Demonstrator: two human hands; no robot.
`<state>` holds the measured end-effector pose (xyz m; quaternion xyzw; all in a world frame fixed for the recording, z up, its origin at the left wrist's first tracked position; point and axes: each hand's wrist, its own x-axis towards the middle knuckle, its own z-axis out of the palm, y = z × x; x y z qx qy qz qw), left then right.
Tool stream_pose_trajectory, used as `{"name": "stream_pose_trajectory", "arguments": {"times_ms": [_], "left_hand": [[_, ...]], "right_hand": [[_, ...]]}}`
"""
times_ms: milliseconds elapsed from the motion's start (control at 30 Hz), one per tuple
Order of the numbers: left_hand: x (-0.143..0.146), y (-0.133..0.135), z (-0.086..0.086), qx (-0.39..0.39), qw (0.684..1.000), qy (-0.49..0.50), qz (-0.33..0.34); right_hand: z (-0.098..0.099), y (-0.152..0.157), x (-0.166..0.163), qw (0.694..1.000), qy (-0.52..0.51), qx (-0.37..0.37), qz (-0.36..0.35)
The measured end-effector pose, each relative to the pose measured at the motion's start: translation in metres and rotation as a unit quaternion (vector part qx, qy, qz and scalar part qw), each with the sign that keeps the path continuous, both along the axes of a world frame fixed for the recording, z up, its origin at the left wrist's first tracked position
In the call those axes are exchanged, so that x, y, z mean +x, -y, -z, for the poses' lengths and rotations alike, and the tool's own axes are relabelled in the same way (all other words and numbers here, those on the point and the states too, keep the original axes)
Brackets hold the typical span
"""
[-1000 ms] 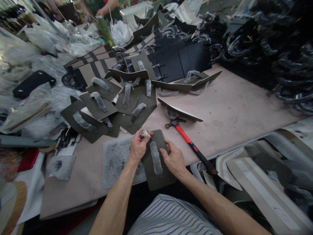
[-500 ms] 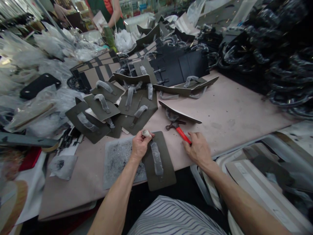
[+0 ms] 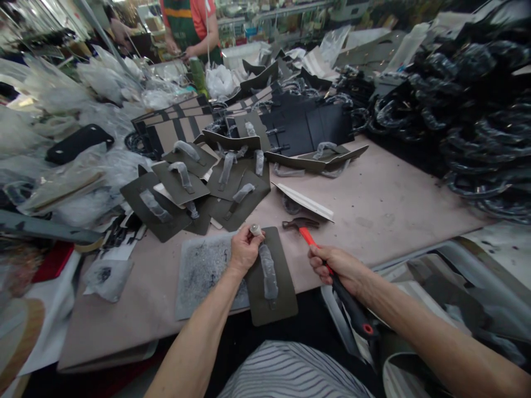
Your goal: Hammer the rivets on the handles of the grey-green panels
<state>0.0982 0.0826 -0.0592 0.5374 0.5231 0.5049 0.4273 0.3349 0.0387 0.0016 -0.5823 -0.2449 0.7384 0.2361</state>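
Note:
My left hand [image 3: 244, 251] is closed around a small round punch tool [image 3: 255, 229], held upright on the top edge of a dark olive leather panel [image 3: 282, 287]. A strap wrapped in clear plastic [image 3: 269, 271] lies along that panel. My right hand [image 3: 338, 265] grips the red handle of a hammer [image 3: 305, 232]. The hammer's head hovers just right of the panel's top, above the table [image 3: 385, 204].
Several similar dark panels [image 3: 178, 188] with wrapped straps lie fanned out behind. A grey pad [image 3: 199, 271] sits left of my panel. Black bag parts and chains [image 3: 477, 127] are heaped at right, plastic bags [image 3: 83, 88] at left. Another person [image 3: 191, 27] stands far back.
My right hand left the panel, reached to the hammer on the table, closed round its handle and lifted it toward the punch. My left hand kept the punch in place.

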Motion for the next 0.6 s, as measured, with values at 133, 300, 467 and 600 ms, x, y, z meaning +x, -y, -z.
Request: {"name": "stream_pose_trajectory", "arguments": {"times_ms": [133, 300, 467, 600], "left_hand": [[0.0, 0.003, -0.002, 0.034, 0.998, -0.046, 0.015], [-0.002, 0.004, 0.001, 0.063, 0.993, -0.093, 0.031], [-0.001, 0.005, 0.002, 0.066, 0.993, -0.094, 0.039], [-0.001, 0.005, 0.001, 0.063, 0.992, -0.105, 0.038]], "right_hand": [[-0.036, 0.007, -0.009, 0.934, 0.202, 0.284, -0.079], [-0.054, -0.002, -0.011, 0.695, 0.462, 0.509, -0.214], [-0.077, -0.01, -0.014, 0.627, 0.503, 0.547, -0.233], [-0.085, -0.007, -0.018, 0.624, 0.467, 0.624, -0.061]]}}
